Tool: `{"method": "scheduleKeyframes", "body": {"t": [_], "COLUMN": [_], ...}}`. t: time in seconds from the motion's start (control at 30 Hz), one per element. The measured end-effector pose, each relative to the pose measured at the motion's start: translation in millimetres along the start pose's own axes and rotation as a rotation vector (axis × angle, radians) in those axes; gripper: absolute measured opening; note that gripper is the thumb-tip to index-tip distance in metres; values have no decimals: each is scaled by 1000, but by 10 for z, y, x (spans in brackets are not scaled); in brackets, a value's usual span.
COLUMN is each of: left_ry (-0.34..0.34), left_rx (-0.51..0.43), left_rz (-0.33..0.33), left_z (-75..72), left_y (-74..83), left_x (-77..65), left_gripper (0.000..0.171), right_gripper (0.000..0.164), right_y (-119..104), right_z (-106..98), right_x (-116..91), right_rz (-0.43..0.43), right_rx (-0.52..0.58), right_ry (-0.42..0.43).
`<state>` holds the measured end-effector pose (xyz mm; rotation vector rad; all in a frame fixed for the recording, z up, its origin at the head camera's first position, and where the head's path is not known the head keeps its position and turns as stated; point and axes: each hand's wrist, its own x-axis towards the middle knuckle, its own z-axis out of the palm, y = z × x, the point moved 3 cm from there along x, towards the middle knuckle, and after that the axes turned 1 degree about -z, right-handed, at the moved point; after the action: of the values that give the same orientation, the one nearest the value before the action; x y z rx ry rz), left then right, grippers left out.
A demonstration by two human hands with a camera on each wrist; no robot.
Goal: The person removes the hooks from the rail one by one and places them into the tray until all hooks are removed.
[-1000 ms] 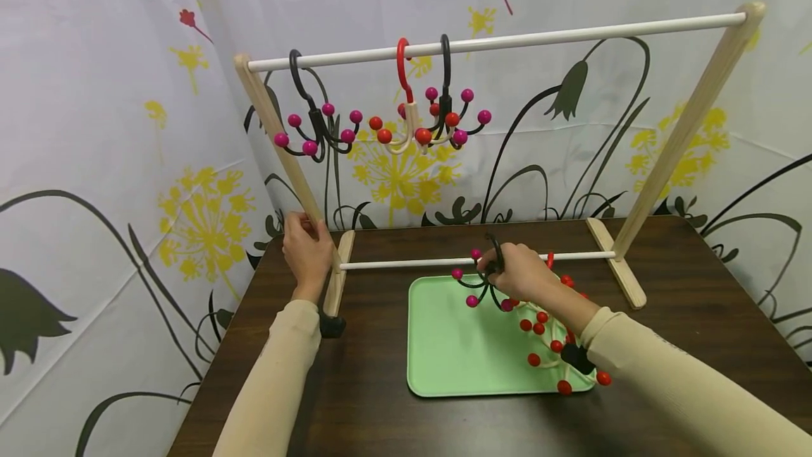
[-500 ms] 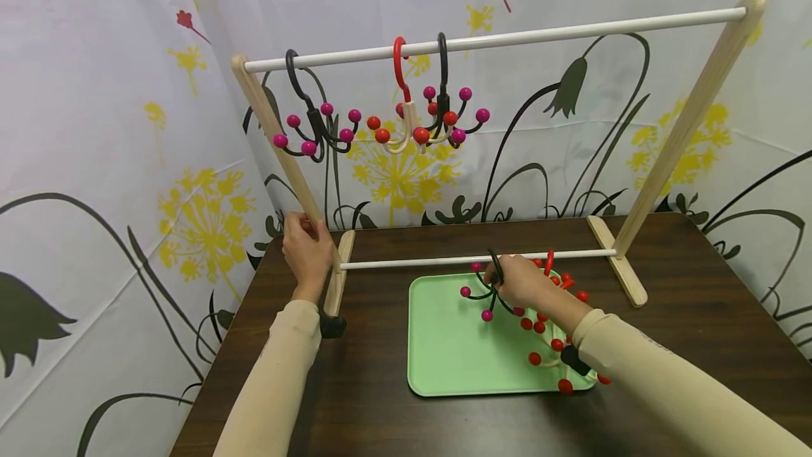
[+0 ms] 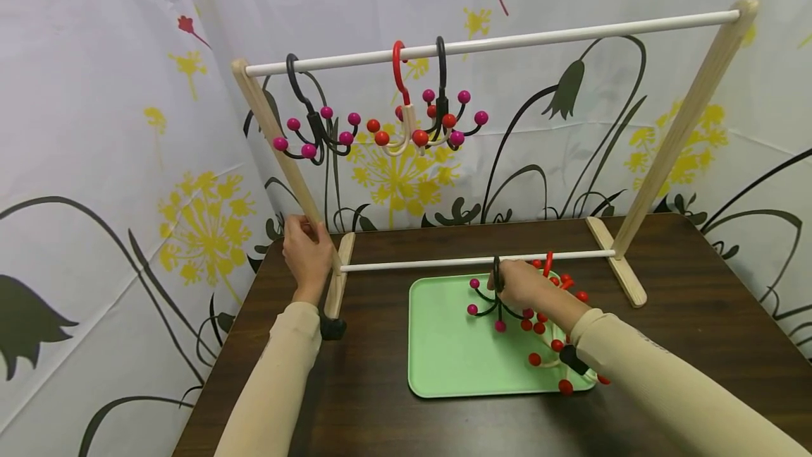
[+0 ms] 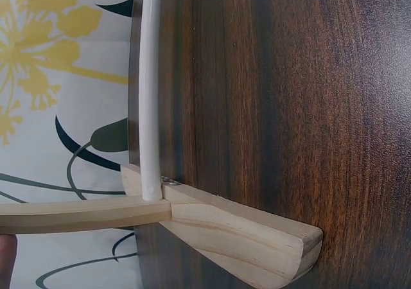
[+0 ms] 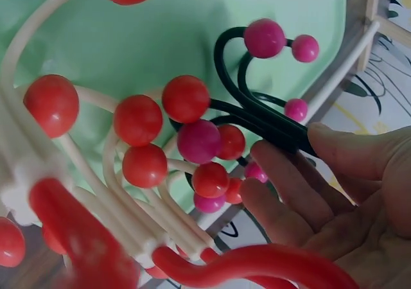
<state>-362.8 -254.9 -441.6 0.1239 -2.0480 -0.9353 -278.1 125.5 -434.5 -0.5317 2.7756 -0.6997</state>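
Note:
My right hand [image 3: 517, 284] pinches the stem of a black multi-arm hook hanger [image 5: 270, 127] tipped with magenta balls. The hanger is low over the green tray [image 3: 438, 372], its hook upward and arms spread below. Right beside it, under my wrist, lie several cream hangers [image 3: 557, 345] with red balls and red hooks; the right forearm partly covers them. My left hand [image 3: 307, 256] holds the left wooden post [image 3: 301, 192] of a rack near its base. In the left wrist view only a fingertip [image 4: 5, 260] shows, below that post.
From the rack's white top rail [image 3: 558, 36] hang a black hanger [image 3: 315, 122], a cream one [image 3: 409, 118] with a red hook, and another black one [image 3: 442, 104]. A lower white rail [image 3: 412, 264] runs behind the tray. Wooden feet [image 3: 618, 263] stand on the dark table [image 3: 374, 344].
My right hand has moved down and slightly right with the black hanger, which has come closer to the tray and turned more upright. The left hand stays on the post.

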Motion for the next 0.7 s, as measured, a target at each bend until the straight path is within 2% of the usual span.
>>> {"method": "scheduleKeyframes", "body": {"t": [0.17, 0.37, 0.57, 0.7], "left_ry": [6, 12, 14, 13], "left_rx": [2, 1, 2, -3], "left_rz": [1, 0, 7, 6], "left_z": [5, -1, 1, -5], "left_y": [1, -3, -7, 2], "left_x": [-4, -4, -6, -7], "left_gripper": [20, 20, 20, 20], "right_gripper": [28, 24, 26, 21], "right_y": [-20, -33, -99, -183], "right_z": [-93, -244, -463, -710], "right_x": [-32, -100, -213, -297], "right_rz": [14, 56, 11, -29], "right_rx": [-21, -21, -15, 14], "right_ry": [-11, -43, -34, 16]}}
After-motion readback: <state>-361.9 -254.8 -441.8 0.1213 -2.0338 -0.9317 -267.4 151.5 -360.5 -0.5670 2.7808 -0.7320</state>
